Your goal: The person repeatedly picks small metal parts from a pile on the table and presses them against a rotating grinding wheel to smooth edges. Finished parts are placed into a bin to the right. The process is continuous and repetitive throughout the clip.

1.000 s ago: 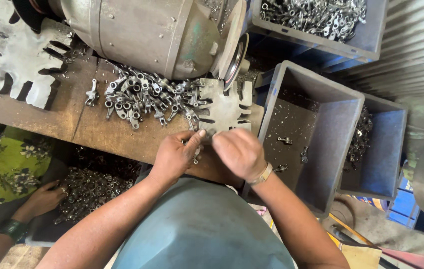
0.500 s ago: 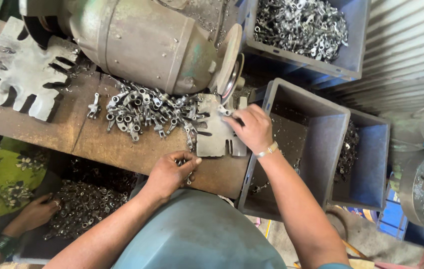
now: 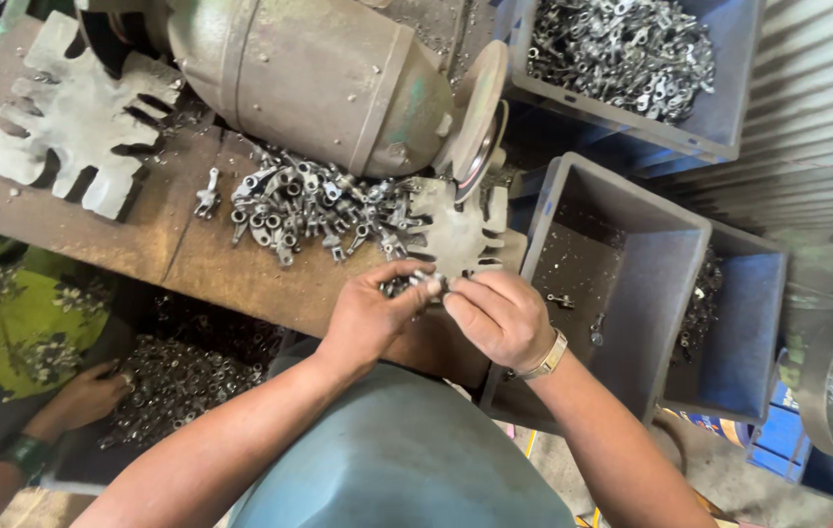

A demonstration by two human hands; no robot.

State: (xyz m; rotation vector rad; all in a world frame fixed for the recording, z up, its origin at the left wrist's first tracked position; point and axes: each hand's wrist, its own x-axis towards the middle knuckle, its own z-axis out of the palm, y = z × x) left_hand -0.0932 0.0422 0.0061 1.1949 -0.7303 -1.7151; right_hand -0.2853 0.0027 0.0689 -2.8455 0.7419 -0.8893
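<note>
I am watching the left hand [image 3: 369,315] and right hand [image 3: 500,315] pinching closed together on small metal fittings [image 3: 414,285] above the wooden bench [image 3: 191,256] edge: light, rigid, likely slippery, best gripped by fingertips across each shank.

We count two own hands: left hand [image 3: 367,318], right hand [image 3: 499,318]. One co-worker's hand [image 3: 84,396], near left. Three grey bins: far bin [image 3: 720,127], middle bin [image 3: 675,254], right bin [image 3: 764,337]. Two slotted metal plates: left plate [image 3: 74,127], second plate [image 3: 455,230]. One motor [image 3: 309,68]. Loose metal fittings [image 3: 309,210] on surface: too many for us to count.
</note>
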